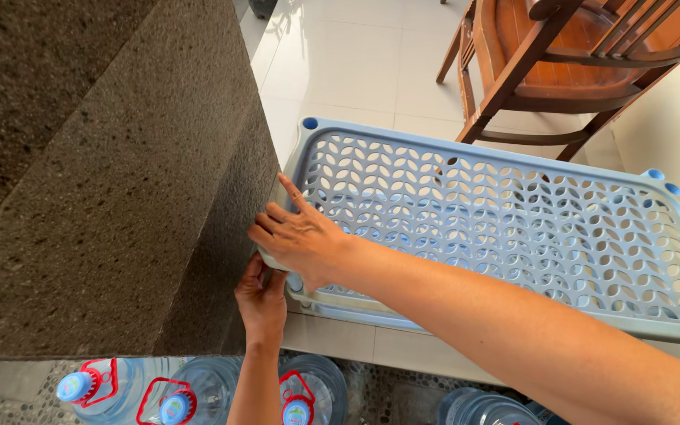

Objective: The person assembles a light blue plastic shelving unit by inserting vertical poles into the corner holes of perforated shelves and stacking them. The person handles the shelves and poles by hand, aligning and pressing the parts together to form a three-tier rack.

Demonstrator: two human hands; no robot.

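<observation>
1. Pale tiled floor [340, 71]: glossy cream tiles, sunlit, running from the far end of the view to a pebbled strip along the near edge.
2. Dark stone pillar [96, 173]: speckled grey-brown block filling the left side; its corner edge stands just beside the shelf's left end.
3. Plastic shelf tray [513, 228]: light blue, long and rectangular, pierced all over with leaf-shaped holes, round leg sockets at the corners. Position: lying flat and low over the tiles, its left end against the pillar corner. A second like panel shows beneath its near edge; whether the two are joined cannot be told. No upright legs are visible, so the rack looks only partly put together.
4. Wooden armchair [568, 63]: reddish-brown, slatted, standing behind the tray, apart from it.
5. Water jugs [198, 393]: clear, large, blue-capped with red handles, grouped on the pebbled strip below the tray.
6. Right hand [301, 236]: laid on the tray's left end, fingers loosely spread, forefinger stretched along the rim.
7. Left hand [261, 299]: reaching up from below, fingers curled onto the tray's lower left corner; the grip itself is partly hidden.
</observation>
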